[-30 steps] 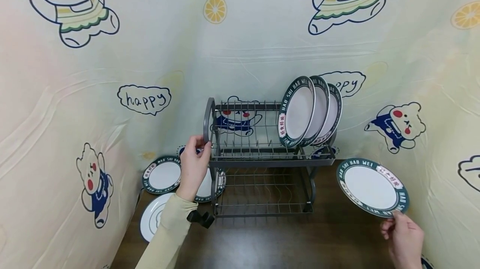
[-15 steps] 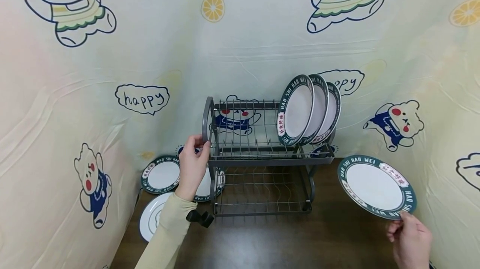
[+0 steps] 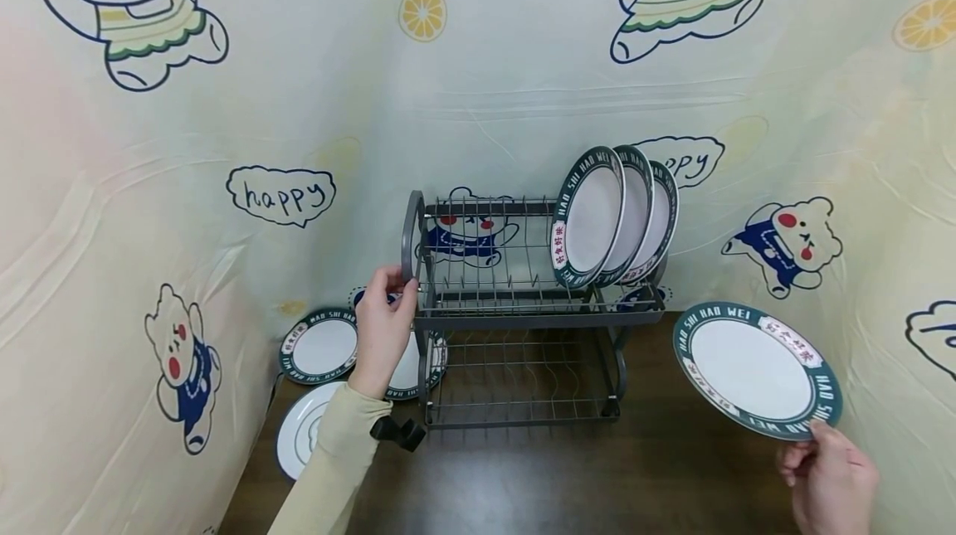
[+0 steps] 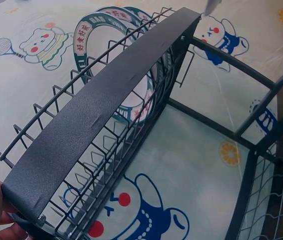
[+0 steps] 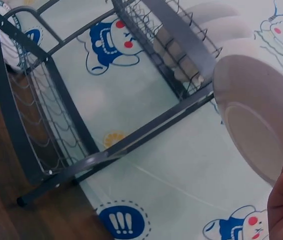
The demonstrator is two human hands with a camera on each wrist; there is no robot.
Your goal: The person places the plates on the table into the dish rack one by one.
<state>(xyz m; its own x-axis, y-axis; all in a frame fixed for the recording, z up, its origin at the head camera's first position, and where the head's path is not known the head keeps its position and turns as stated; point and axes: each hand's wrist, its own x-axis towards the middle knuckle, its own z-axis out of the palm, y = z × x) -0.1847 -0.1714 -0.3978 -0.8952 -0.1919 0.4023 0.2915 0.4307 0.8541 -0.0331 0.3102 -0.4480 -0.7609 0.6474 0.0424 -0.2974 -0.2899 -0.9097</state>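
Loading the rack (image 3: pixel 538 322), I guess, I grip it with left hand (image 3: pixel 383 332), right hand (image 3: pixel 832 473) pinching a plate (image 3: pixel 750 371) that should next turn upright.

- Dish rack (image 3: pixel 543 322) on tabletop (image 3: pixel 523 485), cloth backdrop (image 3: pixel 478 104) behind
- Three racked plates (image 3: pixel 608 216): upper tier (image 3: pixel 478 323), right end
- Loose plates (image 3: pixel 323 348): left of rack
- Held plate (image 3: pixel 754 369): right of rack, in right hand (image 3: pixel 832 475)
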